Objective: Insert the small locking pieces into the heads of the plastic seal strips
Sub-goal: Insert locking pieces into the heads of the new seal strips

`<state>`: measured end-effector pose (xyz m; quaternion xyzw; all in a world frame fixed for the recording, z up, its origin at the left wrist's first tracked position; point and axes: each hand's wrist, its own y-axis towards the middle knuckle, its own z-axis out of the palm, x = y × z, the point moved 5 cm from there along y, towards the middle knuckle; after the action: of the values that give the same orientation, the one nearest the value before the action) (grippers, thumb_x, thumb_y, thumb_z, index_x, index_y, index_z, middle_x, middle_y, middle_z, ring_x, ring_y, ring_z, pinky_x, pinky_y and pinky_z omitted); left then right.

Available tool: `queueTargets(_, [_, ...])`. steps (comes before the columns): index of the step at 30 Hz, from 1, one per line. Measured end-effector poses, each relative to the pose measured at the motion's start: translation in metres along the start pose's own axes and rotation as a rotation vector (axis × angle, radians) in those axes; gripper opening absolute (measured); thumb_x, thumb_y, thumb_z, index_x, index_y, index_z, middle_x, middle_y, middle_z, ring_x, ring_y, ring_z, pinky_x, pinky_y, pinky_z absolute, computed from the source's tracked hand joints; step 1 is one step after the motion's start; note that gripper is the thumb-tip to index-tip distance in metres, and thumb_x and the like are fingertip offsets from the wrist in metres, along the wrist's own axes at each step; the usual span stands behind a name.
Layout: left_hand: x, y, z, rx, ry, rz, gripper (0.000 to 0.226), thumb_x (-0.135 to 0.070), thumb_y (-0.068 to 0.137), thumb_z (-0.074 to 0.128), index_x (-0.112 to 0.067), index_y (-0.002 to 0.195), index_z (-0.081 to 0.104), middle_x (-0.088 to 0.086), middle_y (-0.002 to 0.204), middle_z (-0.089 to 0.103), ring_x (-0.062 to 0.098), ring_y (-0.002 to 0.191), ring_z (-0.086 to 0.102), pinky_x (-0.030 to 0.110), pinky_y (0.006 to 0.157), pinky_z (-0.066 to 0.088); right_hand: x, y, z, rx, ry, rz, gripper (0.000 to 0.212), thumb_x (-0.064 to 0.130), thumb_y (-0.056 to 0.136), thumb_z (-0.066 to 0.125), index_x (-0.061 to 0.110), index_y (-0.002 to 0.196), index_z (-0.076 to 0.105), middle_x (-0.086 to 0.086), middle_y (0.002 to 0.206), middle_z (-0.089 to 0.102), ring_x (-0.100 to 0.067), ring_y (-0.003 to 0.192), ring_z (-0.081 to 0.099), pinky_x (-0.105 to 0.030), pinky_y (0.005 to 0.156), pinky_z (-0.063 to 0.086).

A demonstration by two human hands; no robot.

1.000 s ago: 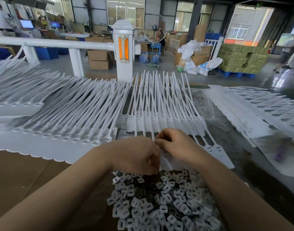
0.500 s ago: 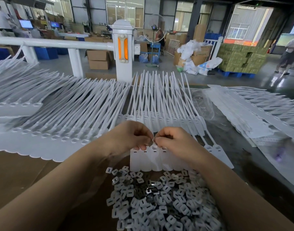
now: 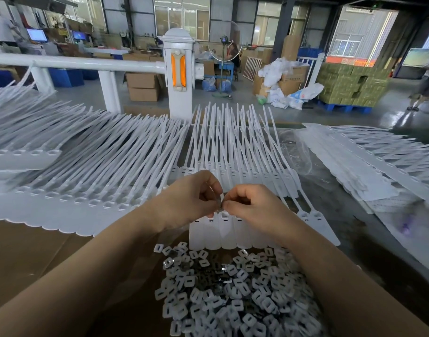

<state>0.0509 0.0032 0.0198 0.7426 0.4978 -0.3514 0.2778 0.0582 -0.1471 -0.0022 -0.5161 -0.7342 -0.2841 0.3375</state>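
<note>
Since a moment ago both hands have risen off the pile of locking pieces [image 3: 223,295] and come together above the near strip of seal heads [image 3: 223,229], which was half covered by them then and now lies plainly in view just below the knuckles. The left hand [image 3: 194,198] has its fingers curled, thumb and forefinger pinching a small dark-edged locking piece [image 3: 219,207]; the right hand [image 3: 250,205] is curled as well, its fingertips [image 3: 226,205] meeting that same piece from the other side, so the two hold it between them right over a head's slot. That suggests a piece has been picked and is being turned or lined up for pressing in; whether it has entered the slot I cannot tell, since the fingers hide the contact. The pile of loose pieces sits close beneath both forearms, towards the person, well stocked. Beyond the hands, more seal strips [image 3: 233,142] fan away with their tails pointing outward; to the left hand's side lie long rows of strips [image 3: 86,171], and off past the right hand another stack [image 3: 366,166] rests on clear plastic wrap. The table [image 3: 26,259] is covered in brown cardboard. Behind stands a white railing post with orange reflectors [image 3: 178,69], and further off a workshop floor with cardboard boxes [image 3: 142,86], a standing fan [image 3: 224,42] and stacked green cartons [image 3: 349,81].
</note>
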Motion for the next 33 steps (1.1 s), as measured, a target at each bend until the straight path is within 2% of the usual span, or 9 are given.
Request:
queueTargets(4, [0.003, 0.000, 0.000, -0.019, 0.010, -0.017, 0.019, -0.012, 0.087, 0.070, -0.017, 0.100, 0.059, 0.002, 0.079, 0.072, 0.011, 0.073, 0.070, 0.032, 0.075, 0.059, 0.000, 0.000, 0.002, 0.016, -0.026, 0.001, 0.009, 0.027, 0.092, 0.065, 0.032, 0.084, 0.067, 0.008, 0.081, 0.068, -0.003, 0.074, 0.063, -0.021, 0.068, 0.046])
queueTargets(7, [0.006, 0.001, 0.000, -0.038, -0.007, -0.029, 0.019, -0.009, 0.087, 0.069, -0.019, 0.099, 0.058, -0.005, 0.073, 0.072, 0.006, 0.069, 0.069, 0.019, 0.065, 0.053, 0.000, 0.001, 0.001, -0.009, -0.050, -0.002, 0.012, 0.027, 0.092, 0.065, 0.032, 0.081, 0.066, 0.013, 0.074, 0.065, 0.004, 0.066, 0.059, -0.018, 0.064, 0.043])
queueTargets(9, [0.009, 0.003, -0.002, -0.073, 0.028, -0.039, 0.019, -0.010, 0.086, 0.069, -0.022, 0.095, 0.058, -0.006, 0.072, 0.072, 0.003, 0.067, 0.067, 0.016, 0.061, 0.050, -0.002, 0.001, -0.001, -0.052, -0.079, -0.001, 0.013, 0.028, 0.092, 0.064, 0.032, 0.080, 0.065, 0.013, 0.073, 0.064, 0.002, 0.065, 0.058, -0.019, 0.063, 0.044])
queueTargets(12, [0.014, 0.005, -0.004, -0.108, 0.153, -0.031, 0.017, -0.012, 0.086, 0.069, -0.027, 0.090, 0.061, -0.006, 0.078, 0.070, 0.007, 0.073, 0.067, 0.023, 0.068, 0.056, -0.006, 0.001, -0.002, -0.073, -0.152, 0.011, 0.011, 0.028, 0.092, 0.064, 0.033, 0.081, 0.065, 0.013, 0.078, 0.065, -0.004, 0.072, 0.062, -0.023, 0.068, 0.051])
queueTargets(15, [0.016, 0.004, -0.003, -0.086, 0.240, -0.006, 0.018, -0.014, 0.085, 0.071, -0.031, 0.084, 0.067, -0.013, 0.080, 0.069, -0.001, 0.076, 0.065, 0.014, 0.070, 0.054, -0.007, 0.001, 0.001, -0.070, -0.230, 0.024, 0.012, 0.030, 0.091, 0.064, 0.035, 0.080, 0.064, 0.012, 0.079, 0.067, -0.006, 0.074, 0.064, -0.025, 0.070, 0.054])
queueTargets(20, [0.015, 0.003, 0.001, -0.030, 0.274, 0.037, 0.023, -0.014, 0.082, 0.075, -0.036, 0.081, 0.067, -0.019, 0.079, 0.067, -0.013, 0.078, 0.060, 0.003, 0.064, 0.046, -0.006, 0.001, 0.004, -0.062, -0.307, 0.012, 0.013, 0.030, 0.090, 0.065, 0.035, 0.079, 0.061, 0.015, 0.074, 0.063, 0.000, 0.066, 0.058, -0.019, 0.060, 0.039])
queueTargets(22, [0.015, 0.003, 0.003, -0.022, 0.299, 0.062, 0.022, -0.013, 0.082, 0.075, -0.034, 0.083, 0.068, -0.019, 0.080, 0.067, -0.011, 0.078, 0.060, 0.005, 0.066, 0.047, -0.005, 0.001, 0.005, -0.057, -0.327, -0.003, 0.012, 0.029, 0.090, 0.065, 0.034, 0.079, 0.061, 0.016, 0.072, 0.061, 0.001, 0.063, 0.055, -0.018, 0.059, 0.037])
queueTargets(27, [0.014, 0.002, 0.005, -0.017, 0.367, 0.098, 0.021, -0.012, 0.085, 0.070, -0.030, 0.094, 0.075, -0.012, 0.087, 0.068, 0.001, 0.080, 0.063, 0.023, 0.076, 0.056, -0.002, 0.001, 0.005, -0.047, -0.372, -0.028, 0.009, 0.026, 0.090, 0.064, 0.030, 0.082, 0.062, 0.017, 0.073, 0.061, 0.002, 0.065, 0.054, -0.020, 0.064, 0.038])
queueTargets(33, [0.010, 0.000, 0.007, 0.012, 0.459, 0.136, 0.025, -0.014, 0.089, 0.066, -0.034, 0.100, 0.075, -0.014, 0.095, 0.064, 0.000, 0.084, 0.060, 0.019, 0.080, 0.053, -0.005, 0.001, 0.004, -0.044, -0.327, -0.010, 0.009, 0.025, 0.091, 0.065, 0.029, 0.083, 0.064, 0.015, 0.079, 0.063, 0.001, 0.070, 0.057, -0.014, 0.060, 0.037])
